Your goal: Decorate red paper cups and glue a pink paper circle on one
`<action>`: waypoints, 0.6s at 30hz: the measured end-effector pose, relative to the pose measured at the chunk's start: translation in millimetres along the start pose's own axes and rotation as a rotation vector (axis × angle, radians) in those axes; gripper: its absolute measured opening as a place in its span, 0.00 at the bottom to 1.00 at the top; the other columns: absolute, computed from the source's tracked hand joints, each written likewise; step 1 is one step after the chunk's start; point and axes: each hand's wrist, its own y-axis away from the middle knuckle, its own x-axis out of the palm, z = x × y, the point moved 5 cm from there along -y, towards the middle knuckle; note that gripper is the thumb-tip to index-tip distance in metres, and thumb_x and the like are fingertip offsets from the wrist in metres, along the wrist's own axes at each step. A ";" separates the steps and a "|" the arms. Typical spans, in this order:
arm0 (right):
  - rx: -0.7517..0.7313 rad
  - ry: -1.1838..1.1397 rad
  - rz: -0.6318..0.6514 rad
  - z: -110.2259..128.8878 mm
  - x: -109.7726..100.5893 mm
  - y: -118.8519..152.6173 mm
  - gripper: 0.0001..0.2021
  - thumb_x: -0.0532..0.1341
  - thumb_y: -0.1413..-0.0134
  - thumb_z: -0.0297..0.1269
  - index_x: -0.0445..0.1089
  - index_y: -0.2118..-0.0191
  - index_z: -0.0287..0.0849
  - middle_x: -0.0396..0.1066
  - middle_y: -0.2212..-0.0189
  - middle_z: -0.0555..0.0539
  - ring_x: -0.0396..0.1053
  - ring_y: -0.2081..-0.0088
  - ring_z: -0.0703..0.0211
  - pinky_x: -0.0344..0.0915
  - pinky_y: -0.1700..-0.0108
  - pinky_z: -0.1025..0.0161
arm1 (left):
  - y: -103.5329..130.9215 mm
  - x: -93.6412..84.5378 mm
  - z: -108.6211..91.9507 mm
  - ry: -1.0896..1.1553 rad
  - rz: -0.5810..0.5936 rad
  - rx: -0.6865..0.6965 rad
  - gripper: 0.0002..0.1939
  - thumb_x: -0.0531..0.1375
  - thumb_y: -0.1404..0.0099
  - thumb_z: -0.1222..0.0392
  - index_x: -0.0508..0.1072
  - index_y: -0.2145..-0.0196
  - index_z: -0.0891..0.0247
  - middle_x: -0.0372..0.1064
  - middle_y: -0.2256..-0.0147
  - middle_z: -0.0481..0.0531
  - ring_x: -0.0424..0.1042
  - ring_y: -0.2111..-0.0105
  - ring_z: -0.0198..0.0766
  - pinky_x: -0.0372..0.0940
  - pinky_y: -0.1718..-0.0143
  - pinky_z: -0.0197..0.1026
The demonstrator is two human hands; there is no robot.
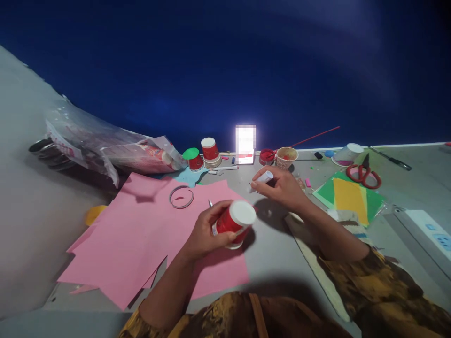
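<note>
My left hand [211, 232] is wrapped around a red paper cup [230, 226], tilted, its white base facing up. To the right and farther back, my right hand [282, 188] has its fingers closed on a small white bottle [265, 177], its narrow end pointing down left, apart from the cup. Pink paper sheets [141, 234] lie beneath and left of my left hand. On them rests a grey ring [181, 197], perhaps a roll of tape. Part of a thin, pale object shows just behind my left fingers.
Behind stand a lit phone [245, 145], red cups [210, 149], a red paint pot [267, 157] and a patterned cup [286, 157]. Scissors [363, 174] lie by green and yellow paper [350, 199] on the right, near a power strip [430, 234]. A plastic bag [116, 145] fills the back left.
</note>
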 end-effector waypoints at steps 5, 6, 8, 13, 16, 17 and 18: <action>0.127 0.125 0.024 -30.7 1.6 -15.2 0.07 0.67 0.47 0.38 0.77 0.63 0.42 0.79 0.65 0.47 0.72 0.66 0.57 0.61 0.64 0.63 | -8.3 -25.6 5.4 0.383 -0.301 -0.002 0.29 0.75 0.48 0.50 0.77 0.51 0.61 0.80 0.60 0.56 0.80 0.62 0.48 0.75 0.63 0.47; 0.167 0.183 0.038 -37.5 5.1 -15.2 0.07 0.66 0.46 0.37 0.77 0.62 0.42 0.80 0.64 0.47 0.72 0.65 0.56 0.61 0.64 0.62 | -10.2 -28.3 7.0 0.430 -0.321 0.001 0.27 0.74 0.47 0.49 0.77 0.51 0.61 0.80 0.60 0.57 0.80 0.62 0.49 0.76 0.62 0.49; 0.215 0.288 0.082 -48.8 14.6 -11.3 0.07 0.65 0.44 0.37 0.76 0.61 0.42 0.80 0.62 0.45 0.73 0.64 0.54 0.60 0.64 0.61 | -13.3 -32.8 11.5 0.498 -0.349 0.009 0.25 0.74 0.45 0.49 0.77 0.53 0.60 0.80 0.58 0.56 0.80 0.61 0.48 0.77 0.59 0.50; 0.175 0.303 0.130 -64.7 34.4 10.0 0.10 0.65 0.41 0.37 0.73 0.54 0.44 0.81 0.56 0.44 0.75 0.58 0.51 0.63 0.59 0.60 | -16.4 -40.4 24.2 0.523 -0.467 -0.020 0.21 0.75 0.46 0.56 0.79 0.55 0.61 0.80 0.59 0.52 0.79 0.62 0.40 0.75 0.57 0.43; 0.183 0.289 0.137 -72.8 38.2 22.0 0.09 0.65 0.39 0.39 0.71 0.54 0.45 0.81 0.59 0.46 0.75 0.59 0.51 0.62 0.60 0.60 | -16.8 -38.7 26.0 0.492 -0.529 -0.021 0.21 0.75 0.47 0.59 0.79 0.55 0.60 0.79 0.61 0.50 0.77 0.64 0.38 0.73 0.59 0.41; 0.191 0.304 0.135 -74.6 38.4 25.4 0.08 0.64 0.38 0.39 0.71 0.55 0.45 0.80 0.60 0.47 0.75 0.59 0.51 0.62 0.60 0.60 | -16.8 -37.0 26.0 0.493 -0.544 -0.008 0.22 0.75 0.47 0.59 0.78 0.55 0.60 0.78 0.60 0.50 0.77 0.63 0.38 0.73 0.58 0.42; 0.191 0.334 0.127 -75.2 37.9 28.5 0.07 0.64 0.38 0.39 0.71 0.56 0.45 0.80 0.61 0.47 0.74 0.59 0.51 0.62 0.60 0.60 | -16.9 -34.9 26.5 0.494 -0.552 0.001 0.23 0.75 0.47 0.60 0.78 0.54 0.59 0.78 0.60 0.50 0.77 0.62 0.39 0.73 0.57 0.43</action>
